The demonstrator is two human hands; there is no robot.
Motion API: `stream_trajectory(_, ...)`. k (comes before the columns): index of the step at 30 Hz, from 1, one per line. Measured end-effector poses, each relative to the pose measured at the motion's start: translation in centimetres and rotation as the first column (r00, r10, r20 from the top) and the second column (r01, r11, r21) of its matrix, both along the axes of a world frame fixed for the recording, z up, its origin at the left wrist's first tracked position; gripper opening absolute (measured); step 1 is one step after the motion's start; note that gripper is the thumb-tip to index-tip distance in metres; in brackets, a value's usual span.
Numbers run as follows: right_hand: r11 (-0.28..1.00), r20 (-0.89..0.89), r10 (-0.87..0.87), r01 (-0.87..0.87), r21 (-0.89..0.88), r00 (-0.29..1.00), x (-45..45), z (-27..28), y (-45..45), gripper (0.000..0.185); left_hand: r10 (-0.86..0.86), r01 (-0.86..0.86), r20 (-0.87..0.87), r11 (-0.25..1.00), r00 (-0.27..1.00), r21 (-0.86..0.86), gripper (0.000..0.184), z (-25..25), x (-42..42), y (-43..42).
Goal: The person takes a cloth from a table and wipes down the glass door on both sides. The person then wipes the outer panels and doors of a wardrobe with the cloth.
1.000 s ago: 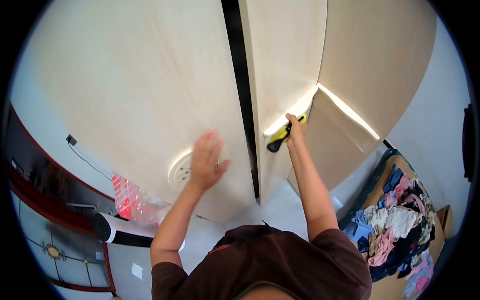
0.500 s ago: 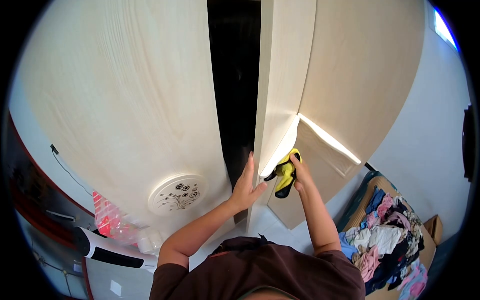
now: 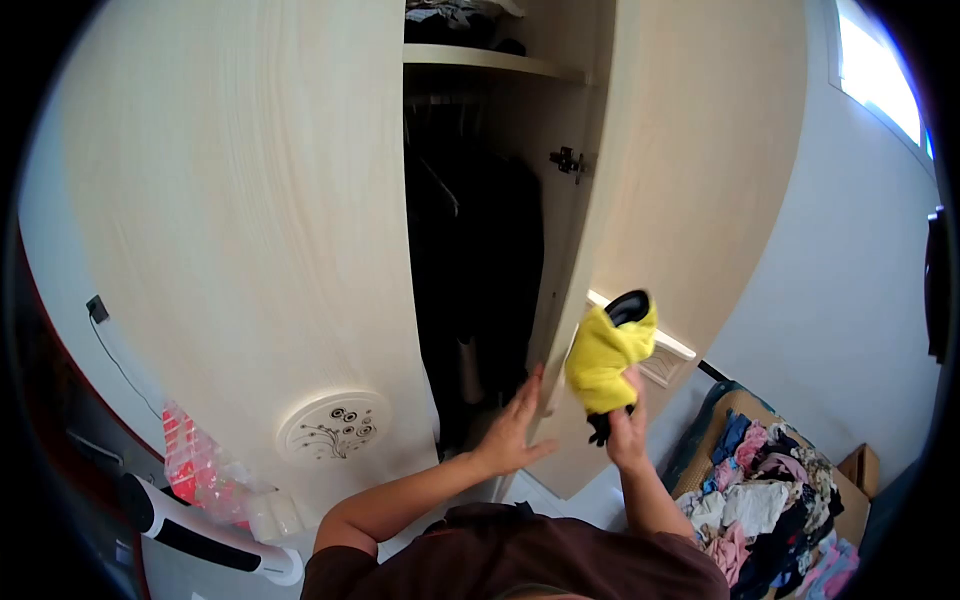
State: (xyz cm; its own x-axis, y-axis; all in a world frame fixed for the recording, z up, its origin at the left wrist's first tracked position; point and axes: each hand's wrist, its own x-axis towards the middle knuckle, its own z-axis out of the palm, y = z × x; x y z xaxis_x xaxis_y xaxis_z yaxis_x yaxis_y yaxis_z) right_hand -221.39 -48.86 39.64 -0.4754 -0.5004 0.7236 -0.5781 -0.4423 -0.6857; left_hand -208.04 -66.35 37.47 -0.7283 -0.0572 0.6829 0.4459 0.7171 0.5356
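Note:
A pale wooden wardrobe door (image 3: 690, 180) stands partly swung out, with a carved ledge-like handle (image 3: 668, 352) on its face. My left hand (image 3: 512, 432) lies near the door's edge, fingers spread and apparently touching it. In my right hand (image 3: 626, 430) I grip a yellow and black cloth (image 3: 605, 360), bunched up in front of the door and covering part of the handle. Behind the door, dark hanging clothes (image 3: 475, 240) show inside the wardrobe, below a shelf (image 3: 490, 62) with folded fabric on it.
Left of the opening is a wardrobe panel with a round floral plaque (image 3: 332, 424). A white upright appliance (image 3: 210, 532) and clear-and-red plastic packaging (image 3: 200, 465) stand at lower left. Piled clothes (image 3: 760, 505) cover a cushioned seat at right. A window (image 3: 880, 65) is upper right.
The door has swung further out, exposing the shelf, hinge and hanging clothes. My right hand has lifted the cloth and turned it over. My left hand has moved slightly right and down.

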Motion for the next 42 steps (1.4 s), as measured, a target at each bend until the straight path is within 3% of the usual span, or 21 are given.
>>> stream_trajectory(1, 0.998, -0.068, 0.008, -0.004, 0.068, 0.998, 1.3, -0.1, -0.7, 0.052, -0.04, 0.038, 0.044, 0.999, 0.998, 0.034, 0.106, 1.3, 0.0, 0.5)
stream_trajectory(2, 0.999, -0.304, 0.026, -0.017, 0.033, 0.952, 2.7, 1.8, -1.1, 0.055, -0.09, 0.088, 0.09, 0.996, 0.992, 0.034, 0.103, 1.1, -0.3, 0.6)
stream_trajectory(3, 0.996, -0.382, -0.082, 0.091, 0.006, 0.92, 4.0, 2.5, -2.0, 0.057, -0.141, 0.137, 0.137, 0.99, 0.98, 0.039, 0.101, 0.7, -0.7, 0.7)
stream_trajectory(6, 0.908, -0.45, -0.333, 0.41, 0.083, 0.828, 4.4, 3.7, -2.3, 0.057, -0.095, 0.113, 0.193, 0.99, 0.977, -0.084, 0.1, 0.5, -1.0, 1.5)
stream_trajectory(9, 0.799, -0.528, -0.54, 0.597, -0.076, 0.656, 3.9, 7.9, -2.7, 0.059, -0.152, 0.169, 0.133, 0.977, 0.979, -0.13, 0.105, 1.6, -1.6, 2.4)
stream_trajectory(12, 0.677, -0.574, -0.683, 0.686, -0.267, 0.451, 2.1, 13.4, -2.9, 0.063, -0.222, 0.224, 0.032, 0.959, 0.974, -0.174, 0.108, 1.9, -2.8, 3.3)
stream_trajectory(15, 0.557, -0.569, -0.772, 0.732, -0.393, 0.282, 0.8, 19.7, -2.5, 0.063, -0.244, 0.259, 0.103, 0.95, 0.964, -0.174, 0.108, 2.1, -3.9, 4.4)
stream_trajectory(19, 0.374, -0.567, -0.823, 0.717, -0.588, -0.036, -0.7, 27.8, -1.8, 0.057, -0.298, 0.311, 0.095, 0.931, 0.95, -0.19, 0.107, 1.6, -6.2, 5.5)
stream_trajectory(22, 0.08, -0.533, -0.728, 0.719, -0.691, -0.431, -2.0, 31.8, -1.4, 0.05, -0.338, 0.353, 0.101, 0.91, 0.936, -0.219, 0.105, 1.7, -8.3, 6.0)
stream_trajectory(25, -0.064, -0.558, -0.584, 0.718, -0.693, -0.589, -4.4, 32.7, -1.3, 0.05, -0.371, 0.387, 0.11, 0.887, 0.922, -0.253, 0.102, 2.1, -10.5, 6.3)
stream_trajectory(27, 0.007, -0.636, -0.543, 0.754, -0.656, -0.548, -6.2, 31.6, -1.2, 0.051, -0.412, 0.422, 0.096, 0.869, 0.906, -0.258, 0.1, 1.9, -12.6, 6.3)
stream_trajectory(30, 0.231, -0.809, -0.447, 0.824, -0.517, -0.382, -9.4, 25.9, -2.0, 0.043, -0.422, 0.444, 0.143, 0.874, 0.895, -0.2, 0.084, 1.4, -13.7, 5.9)
stream_trajectory(33, 0.478, -0.954, -0.267, 0.841, -0.253, -0.136, -12.5, 16.4, -3.1, 0.038, -0.405, 0.44, 0.225, 0.887, 0.886, -0.138, 0.067, 0.1, -14.0, 5.1)
stream_trajectory(35, 0.547, -0.99, -0.14, 0.835, -0.053, 0.028, -16.1, 8.2, -3.7, 0.036, -0.393, 0.445, 0.294, 0.886, 0.871, -0.134, 0.062, -1.1, -13.9, 4.1)
stream_trajectory(37, 0.576, -0.993, 0.11, 0.817, 0.038, -0.031, -15.3, 4.4, -2.3, 0.033, -0.378, 0.425, 0.32, 0.901, 0.869, -0.09, 0.058, -2.4, -13.2, 2.9)
stream_trajectory(40, 0.616, -0.981, 0.176, 0.769, 0.17, 0.076, -15.6, 4.3, -1.4, 0.03, -0.295, 0.342, 0.316, 0.934, 0.902, -0.103, 0.055, -3.8, -11.4, 0.1)
stream_trajectory(42, 0.627, -0.991, 0.135, 0.774, 0.091, 0.008, -18.6, 5.1, -2.0, 0.031, -0.167, 0.229, 0.301, 0.956, 0.939, -0.182, 0.054, -4.1, -9.9, -2.3)
